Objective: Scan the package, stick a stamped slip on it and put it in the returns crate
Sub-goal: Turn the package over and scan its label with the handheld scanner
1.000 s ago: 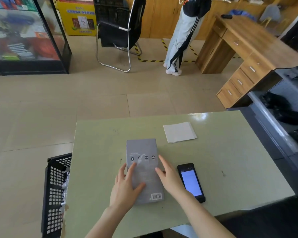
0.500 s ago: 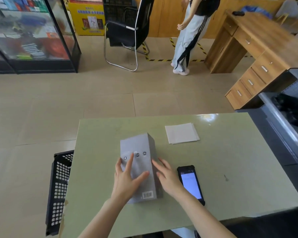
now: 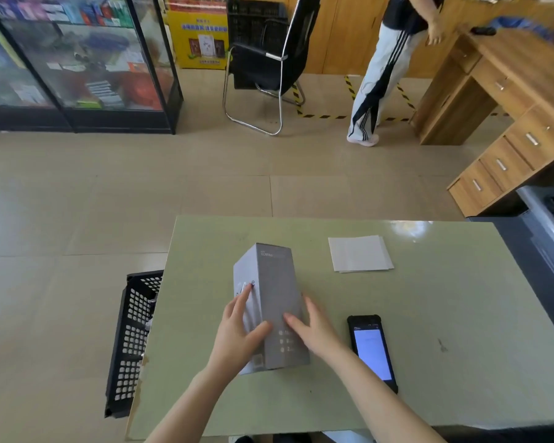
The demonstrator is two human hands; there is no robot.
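Note:
A grey cardboard package (image 3: 274, 292) stands tipped on its long edge near the middle of the pale green table (image 3: 429, 362). My left hand (image 3: 237, 334) presses on its left face with fingers spread. On the right side my right hand (image 3: 314, 330) grips it. A black handheld scanner (image 3: 372, 350) with a lit screen lies flat just right of my right hand. A small stack of white slips (image 3: 359, 253) rests further back on the table. The black perforated returns crate (image 3: 130, 340) sits on the floor against the table's left side.
A person in striped white trousers (image 3: 376, 81) stands on the floor beyond the table beside a wooden desk (image 3: 509, 91). A black chair (image 3: 266, 62) and a glass display cabinet (image 3: 77, 59) are at the back. A dark grey counter (image 3: 544, 244) borders the table's right side.
The package lay flat a second ago; both hands have rolled it up onto its edge, so its barcode face now turns left. The person in the background has shifted toward the desk.

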